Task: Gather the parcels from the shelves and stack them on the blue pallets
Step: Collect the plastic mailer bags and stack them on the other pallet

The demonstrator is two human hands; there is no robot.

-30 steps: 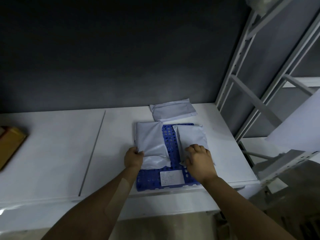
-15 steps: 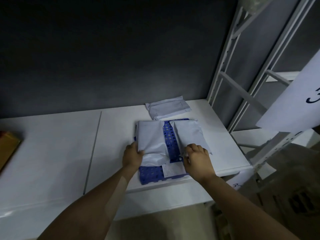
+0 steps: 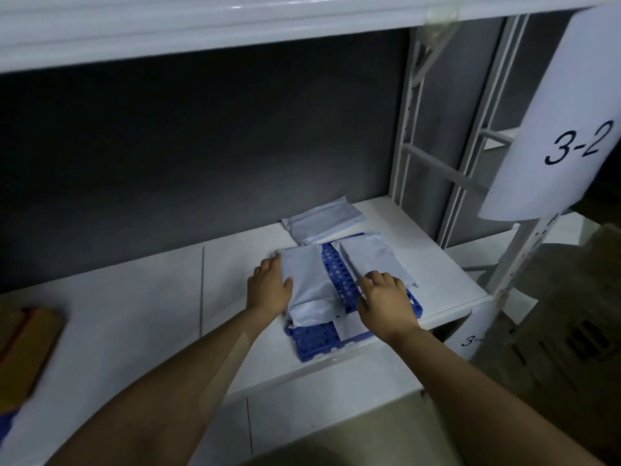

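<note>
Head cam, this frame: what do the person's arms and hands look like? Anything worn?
Nothing worn: the left hand and right hand show no gloves, rings or watch. The left forearm and right forearm are uncovered to the frame edge, so no sleeves show. No straps, cables or markings seen, though the dim light could hide small details.

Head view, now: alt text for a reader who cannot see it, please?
The left hand grips the left parcel and the right hand holds the right parcel, side by side on a blue pallet on a white shelf. A third parcel lies behind them; a 3-2 sign hangs at right.
</note>
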